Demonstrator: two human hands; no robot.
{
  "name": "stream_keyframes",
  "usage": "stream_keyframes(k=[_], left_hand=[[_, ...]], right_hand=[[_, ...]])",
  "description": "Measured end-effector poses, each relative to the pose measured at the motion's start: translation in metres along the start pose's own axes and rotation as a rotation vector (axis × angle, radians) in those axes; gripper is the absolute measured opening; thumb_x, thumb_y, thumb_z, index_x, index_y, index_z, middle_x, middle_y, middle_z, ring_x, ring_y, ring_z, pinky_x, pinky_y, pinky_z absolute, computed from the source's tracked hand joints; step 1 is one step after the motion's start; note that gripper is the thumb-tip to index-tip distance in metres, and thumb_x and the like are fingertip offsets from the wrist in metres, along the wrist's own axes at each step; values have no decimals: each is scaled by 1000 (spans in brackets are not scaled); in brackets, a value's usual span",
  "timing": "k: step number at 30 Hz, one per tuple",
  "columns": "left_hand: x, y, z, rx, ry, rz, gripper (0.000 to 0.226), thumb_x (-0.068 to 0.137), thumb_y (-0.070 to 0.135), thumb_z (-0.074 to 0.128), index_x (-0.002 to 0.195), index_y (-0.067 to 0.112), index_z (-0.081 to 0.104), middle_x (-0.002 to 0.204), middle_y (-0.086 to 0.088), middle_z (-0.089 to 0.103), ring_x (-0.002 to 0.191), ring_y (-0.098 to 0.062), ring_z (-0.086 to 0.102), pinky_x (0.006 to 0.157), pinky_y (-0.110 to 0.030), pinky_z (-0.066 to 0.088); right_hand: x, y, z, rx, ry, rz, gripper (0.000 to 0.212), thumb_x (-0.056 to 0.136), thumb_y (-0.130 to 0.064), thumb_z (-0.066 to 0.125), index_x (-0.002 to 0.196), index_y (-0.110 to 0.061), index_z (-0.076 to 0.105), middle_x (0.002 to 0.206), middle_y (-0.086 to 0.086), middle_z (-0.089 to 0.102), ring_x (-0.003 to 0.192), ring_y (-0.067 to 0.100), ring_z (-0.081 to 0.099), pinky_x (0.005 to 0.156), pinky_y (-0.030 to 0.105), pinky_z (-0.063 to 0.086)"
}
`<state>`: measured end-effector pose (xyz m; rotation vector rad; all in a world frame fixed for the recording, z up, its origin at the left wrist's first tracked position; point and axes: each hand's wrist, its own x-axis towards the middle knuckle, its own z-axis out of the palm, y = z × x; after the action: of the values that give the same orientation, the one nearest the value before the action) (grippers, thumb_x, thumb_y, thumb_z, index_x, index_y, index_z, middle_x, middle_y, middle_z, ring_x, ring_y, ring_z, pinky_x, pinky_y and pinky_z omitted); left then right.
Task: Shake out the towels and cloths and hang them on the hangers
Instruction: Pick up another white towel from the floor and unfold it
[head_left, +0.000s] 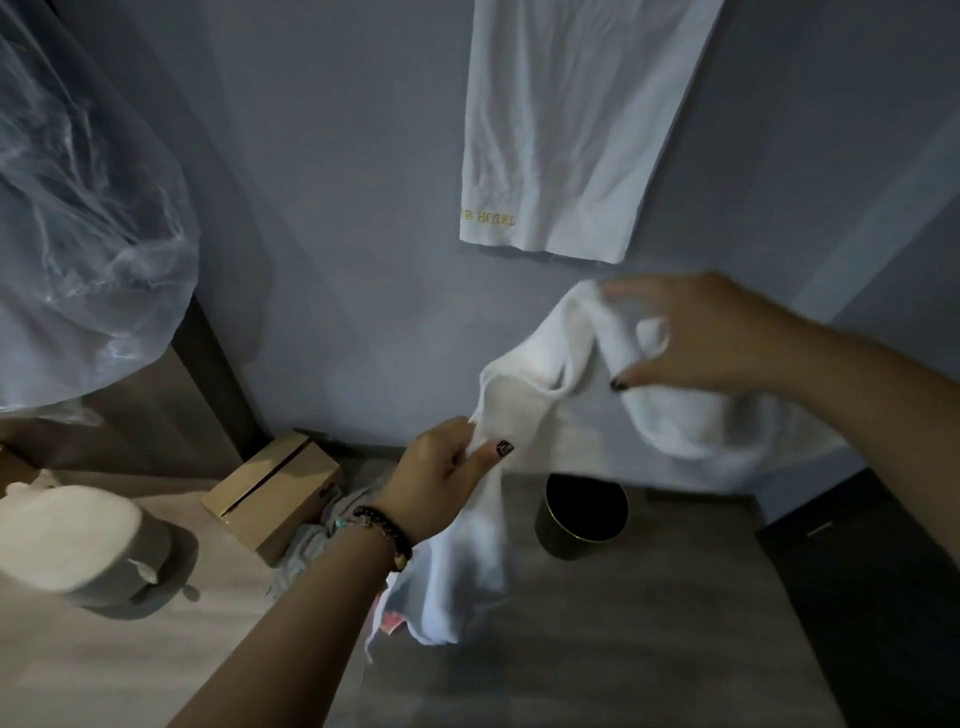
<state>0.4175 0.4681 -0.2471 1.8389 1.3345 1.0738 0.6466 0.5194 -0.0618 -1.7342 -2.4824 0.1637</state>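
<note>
Both hands hold one white towel (524, 405) up in the air above the wooden floor, in front of the grey wall (337, 208). The left hand (447, 473) pinches a lower edge of the towel between thumb and curled fingers, and from that grip a length of the cloth hangs straight down past the wrist, which wears a dark bead bracelet (384, 530). The right hand (711, 338), higher and further from the camera, has its fingers curled round a bunched fold of the same towel with the thumb underneath; it is blurred, so the exact finger placement is hard to read. Between the two hands the towel sags in a loose loop. On the wall above the right hand a second white towel (566, 135) with gold lettering hangs flat. Below the held towel a dark round bin (582, 514) stands on the floor, and to the left of it, behind the left wrist, a cardboard box (270, 488) lies beside some crumpled cloths (311, 540)
</note>
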Motion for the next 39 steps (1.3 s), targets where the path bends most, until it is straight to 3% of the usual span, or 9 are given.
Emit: stream_keyframes(k=[5,8,10,13,18,21,29,33,39], left_hand=[[30,50,-22,13,-111,227,53,92,49,40,71,2,52,68,-9,53,61,-19,50,61,-31,44],[36,60,-38,61,-189,265,48,94,46,47,70,6,55,66,-7,54,60,-20,50,60,-30,44],[32,57,-51,50,-176,247,50,91,52,50,69,8,56,64,-4,52,60,-18,49,58,-25,42],[19,49,-66,17,-119,228,63,84,65,51,69,5,59,65,-7,51,61,-25,50,57,-35,42],[-3,15,-61,17,-17,208,49,73,56,74,75,7,70,73,-6,58,66,-24,57,58,-40,47],[-24,-13,-43,49,12,76,47,72,59,74,67,13,69,71,2,55,63,-16,55,57,-30,45],[-29,-38,-27,121,157,-9,52,72,63,63,68,12,70,65,2,59,60,-7,54,54,-20,40],[-5,-7,-28,31,160,85,39,74,53,67,56,20,59,53,10,53,52,-6,51,50,-15,38],[37,59,-31,-61,-42,138,45,70,43,82,52,16,50,52,0,41,51,-11,38,51,-27,34]], right_hand=[[13,-26,58,254,-348,-224,102,64,-28,88,148,-35,30,138,-8,54,122,8,52,102,23,41],[25,-32,69,406,-435,-284,49,69,-19,85,113,-20,65,100,-8,67,90,6,62,84,30,51],[26,-37,72,441,-438,-261,22,72,-20,83,82,-14,64,75,-8,62,69,5,57,70,29,49],[25,-47,70,386,-279,-317,26,74,-23,81,68,-24,56,67,-12,57,63,0,52,62,19,41],[18,-63,55,292,15,-335,24,73,-20,77,68,-15,54,66,-1,59,64,16,55,61,33,44],[15,-54,39,294,182,-301,28,73,-17,76,65,-16,50,58,-4,52,59,16,49,59,32,39],[14,-2,-8,220,335,6,18,75,-21,77,80,-10,63,77,2,62,77,20,57,62,21,32],[7,7,2,141,121,-39,25,67,-22,83,83,-27,64,86,1,68,82,17,61,65,13,36],[-5,-23,45,251,-226,-177,75,68,-33,84,135,-36,51,126,-20,55,117,1,52,97,17,40]])
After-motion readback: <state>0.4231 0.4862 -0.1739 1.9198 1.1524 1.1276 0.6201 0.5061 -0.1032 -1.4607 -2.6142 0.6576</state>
